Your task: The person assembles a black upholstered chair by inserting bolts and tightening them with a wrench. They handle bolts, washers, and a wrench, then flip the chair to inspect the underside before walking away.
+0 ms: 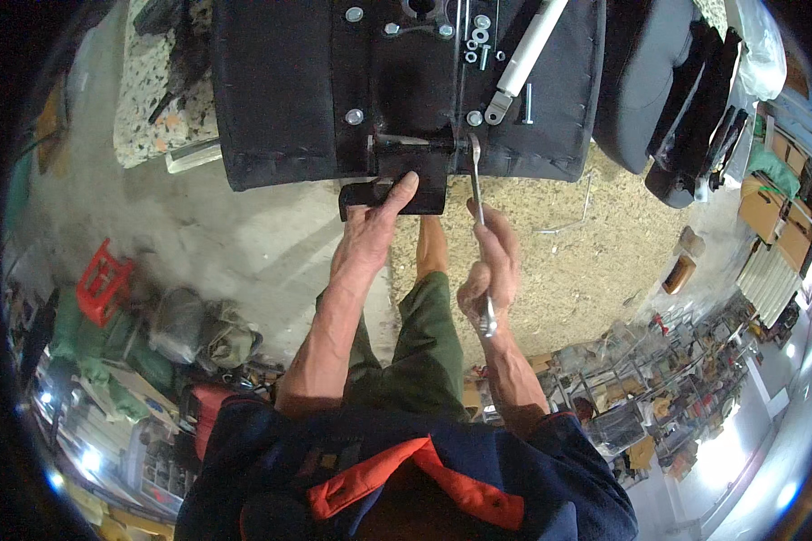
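An upturned black upholstered chair seat (280, 99) lies in front of me, its underside showing bolts and washers. A black metal bracket (424, 176) hangs off its near edge. My left hand (370, 230) presses on that bracket with the thumb on top. My right hand (489, 270) grips a steel spanner (478, 194), whose head sits on a bolt at the bracket's right end. A white gas cylinder (528, 50) and a loose bolt (528, 101) rest on the seat.
Another black chair part (659, 81) stands at the right. A concrete floor and a fibre mat (586, 270) lie below. A red crate (104, 279), bags and cardboard boxes (776, 216) crowd the edges. My leg in green trousers (424, 334) stands under the seat.
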A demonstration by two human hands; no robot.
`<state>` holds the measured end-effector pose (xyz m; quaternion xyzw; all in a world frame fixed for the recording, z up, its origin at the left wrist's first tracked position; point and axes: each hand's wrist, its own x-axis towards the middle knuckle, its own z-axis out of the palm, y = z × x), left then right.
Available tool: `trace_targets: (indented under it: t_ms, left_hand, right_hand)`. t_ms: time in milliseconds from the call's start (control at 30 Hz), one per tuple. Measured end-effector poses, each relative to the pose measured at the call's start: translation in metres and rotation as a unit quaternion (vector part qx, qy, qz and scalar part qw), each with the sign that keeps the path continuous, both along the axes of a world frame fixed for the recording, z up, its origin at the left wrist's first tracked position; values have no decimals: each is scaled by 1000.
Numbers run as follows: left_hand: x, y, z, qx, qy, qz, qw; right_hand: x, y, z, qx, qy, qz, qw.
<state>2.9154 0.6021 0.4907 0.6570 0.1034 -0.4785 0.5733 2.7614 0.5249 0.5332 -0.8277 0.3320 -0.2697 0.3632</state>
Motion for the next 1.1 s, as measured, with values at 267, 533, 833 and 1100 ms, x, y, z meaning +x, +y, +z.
trace_targets:
  t_ms: [267,533,833,1100]
  left_hand:
    - [-2,0,0,-42,16,27,999]
    - [-5,-1,-10,-48,11,46,998]
    - [2,-2,6,-17,35,4,999]
    - [1,-5,4,8,44,17,999]
  right_hand:
    - [80,-117,54,108,114,-1,988]
    - [202,-223,13,-212,251,96,940]
    - [31,-92,95,60,97,-3,994]
    - [13,-32,60,26,68,-25,997]
